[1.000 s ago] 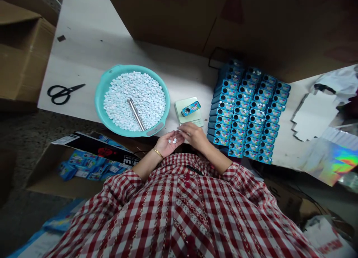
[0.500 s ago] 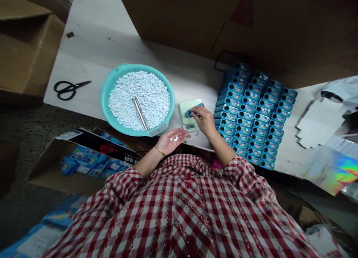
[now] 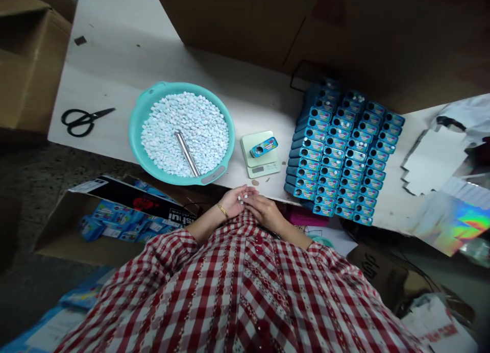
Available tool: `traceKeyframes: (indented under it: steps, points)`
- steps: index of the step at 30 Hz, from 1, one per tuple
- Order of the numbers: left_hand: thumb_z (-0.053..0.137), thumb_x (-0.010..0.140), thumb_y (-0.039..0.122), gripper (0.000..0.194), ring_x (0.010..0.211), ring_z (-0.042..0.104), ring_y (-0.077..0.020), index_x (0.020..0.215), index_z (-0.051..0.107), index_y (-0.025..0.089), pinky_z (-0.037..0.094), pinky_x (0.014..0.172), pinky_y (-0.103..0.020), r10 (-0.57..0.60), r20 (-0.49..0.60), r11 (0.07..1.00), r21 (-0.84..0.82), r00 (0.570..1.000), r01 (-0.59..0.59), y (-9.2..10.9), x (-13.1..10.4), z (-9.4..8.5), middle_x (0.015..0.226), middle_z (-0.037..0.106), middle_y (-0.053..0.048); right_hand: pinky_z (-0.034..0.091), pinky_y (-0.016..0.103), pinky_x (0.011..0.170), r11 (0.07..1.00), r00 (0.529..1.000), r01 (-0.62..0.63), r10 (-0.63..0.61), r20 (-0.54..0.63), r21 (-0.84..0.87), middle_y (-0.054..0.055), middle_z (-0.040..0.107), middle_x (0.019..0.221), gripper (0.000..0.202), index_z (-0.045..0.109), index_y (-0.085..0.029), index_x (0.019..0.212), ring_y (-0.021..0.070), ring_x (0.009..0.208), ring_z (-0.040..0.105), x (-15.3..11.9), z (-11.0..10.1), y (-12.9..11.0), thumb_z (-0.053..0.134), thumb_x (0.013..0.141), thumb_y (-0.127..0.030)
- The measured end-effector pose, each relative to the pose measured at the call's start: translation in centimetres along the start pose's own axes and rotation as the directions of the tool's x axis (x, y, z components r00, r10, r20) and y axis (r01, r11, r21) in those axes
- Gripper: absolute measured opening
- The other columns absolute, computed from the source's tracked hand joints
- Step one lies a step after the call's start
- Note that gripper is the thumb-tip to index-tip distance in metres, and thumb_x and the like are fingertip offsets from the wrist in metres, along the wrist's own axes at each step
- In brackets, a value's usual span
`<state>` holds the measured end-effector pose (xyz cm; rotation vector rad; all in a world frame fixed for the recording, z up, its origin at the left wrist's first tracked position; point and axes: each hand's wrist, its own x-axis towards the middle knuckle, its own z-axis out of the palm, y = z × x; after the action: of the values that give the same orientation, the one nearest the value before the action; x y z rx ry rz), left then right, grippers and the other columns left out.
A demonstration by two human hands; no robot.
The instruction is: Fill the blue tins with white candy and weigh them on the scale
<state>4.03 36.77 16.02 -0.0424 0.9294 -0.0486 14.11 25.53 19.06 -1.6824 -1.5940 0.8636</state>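
Observation:
My left hand (image 3: 230, 200) is palm up and cupped in front of my shirt, with a few small white tablets (image 3: 241, 199) in it. The fingers of my right hand (image 3: 265, 212) are pinched together over that palm, at the tablets. Beyond both hands, a blue flat tin (image 3: 264, 147) with a round dark opening lies tilted across the plate of a pale kitchen scale (image 3: 267, 162), which neither hand touches. To the left, a turquoise basin (image 3: 135, 139) is full of the same tablets, and a shiny metal tube (image 3: 187, 153) rests on them.
Rows of blue tins (image 3: 332, 161) stand packed on the table's right, some with tablets on top. Black scissors (image 3: 86, 121) lie at the left. A large cardboard box (image 3: 245, 26) rises behind. Below the table edge, an open carton (image 3: 61, 235) contains blue packs.
My right hand has let go of the tin on the scale and come back to my left palm. My left hand has drawn slightly closer to my body, its fingers more curled.

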Motion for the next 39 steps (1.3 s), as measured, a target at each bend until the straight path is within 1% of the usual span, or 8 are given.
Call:
traceKeyframes:
  steps: [6,10,15,19,25,28,35,39]
  points:
    - [0.049,0.08,0.005,0.019,0.065,0.064,-0.0124,0.081,0.068,0.006,0.05,0.065,-0.023,0.03,-0.034,0.999,0.034,0.999,-0.029,-0.6,-0.7,-1.3,0.076,0.069,-0.011,0.053,0.037,0.082,0.984,0.977,-0.112,0.083,-0.195,-0.141,0.008,0.067,0.095,0.026,0.066,-0.023,0.107,0.0195,0.092,0.061,-0.7,-4.8,2.9,0.047,0.089,-0.024]
    - [0.048,0.067,-0.008,0.029,0.073,0.064,-0.0131,0.083,0.067,0.006,0.049,0.068,-0.023,0.14,-0.021,0.99,0.032,0.99,-0.139,0.3,-1.2,-1.1,0.083,0.069,-0.013,0.048,0.043,0.091,0.933,0.93,-0.227,0.122,-0.346,-0.28,0.012,0.063,0.111,0.029,0.062,-0.021,0.113,0.0225,0.105,0.056,1.6,-8.6,5.1,0.047,0.089,-0.027]
    - [0.049,0.064,-0.009,0.031,0.074,0.064,-0.0121,0.084,0.067,0.007,0.048,0.068,-0.021,0.235,-0.019,0.971,0.043,0.972,-0.234,1.4,-2.6,-0.3,0.082,0.068,-0.01,0.035,0.05,0.103,0.895,0.993,-0.086,0.044,-0.105,-0.438,0.012,0.043,0.14,0.051,0.043,-0.021,0.134,0.0266,0.127,0.039,7.8,-10.5,6.0,0.052,0.084,-0.024]
    - [0.051,0.065,-0.007,0.029,0.072,0.063,-0.0116,0.085,0.066,0.008,0.049,0.065,-0.02,0.287,-0.044,0.958,0.023,0.957,-0.286,2.4,-4.0,-0.5,0.082,0.068,-0.009,0.036,0.052,0.1,0.854,0.996,-0.024,0.066,0.063,-0.52,0.011,0.034,0.146,0.065,0.035,-0.02,0.139,0.03,0.131,0.03,10.9,-10.5,6.6,0.058,0.078,-0.017]
    - [0.054,0.061,-0.006,0.029,0.067,0.062,-0.01,0.082,0.066,0.01,0.046,0.057,-0.016,0.314,-0.116,0.949,-0.005,0.942,-0.317,3.2,-5.7,-1.6,0.079,0.067,-0.008,0.044,0.039,0.089,0.795,0.984,-0.005,0.111,0.138,-0.607,0.012,0.057,0.12,0.04,0.052,-0.017,0.122,0.0248,0.108,0.049,12.6,-10.8,7.6,0.052,0.082,-0.013]
    - [0.057,0.06,-0.005,0.028,0.066,0.06,-0.0092,0.08,0.067,0.012,0.045,0.055,-0.015,0.34,-0.117,0.939,-0.007,0.933,-0.344,3.7,-6.6,-1.7,0.078,0.067,-0.007,0.045,0.037,0.087,0.774,0.993,-0.045,0.101,0.054,-0.631,0.013,0.059,0.114,0.039,0.053,-0.015,0.12,0.0245,0.102,0.052,17.3,-11.7,8.9,0.055,0.082,-0.018]
    - [0.064,0.063,0.0,0.025,0.065,0.06,-0.0084,0.082,0.068,0.017,0.048,0.056,-0.015,0.398,-0.145,0.913,-0.034,0.906,-0.407,5.0,-8.0,-3.0,0.082,0.067,-0.006,0.046,0.04,0.088,0.767,0.941,-0.336,0.259,-0.216,-0.547,0.019,0.055,0.125,0.049,0.051,-0.013,0.127,0.027,0.109,0.054,34.4,-12.4,12.6,0.058,0.079,-0.013]
    - [0.066,0.063,0.001,0.025,0.065,0.06,-0.0086,0.082,0.067,0.016,0.048,0.056,-0.016,0.365,-0.17,0.928,-0.01,0.915,-0.372,5.3,-7.7,-3.3,0.083,0.067,-0.006,0.043,0.037,0.096,0.799,0.955,-0.29,0.208,-0.21,-0.527,0.01,0.039,0.143,0.063,0.039,-0.023,0.138,0.0226,0.123,0.045,35.6,-13.2,12.9,0.056,0.079,-0.011]
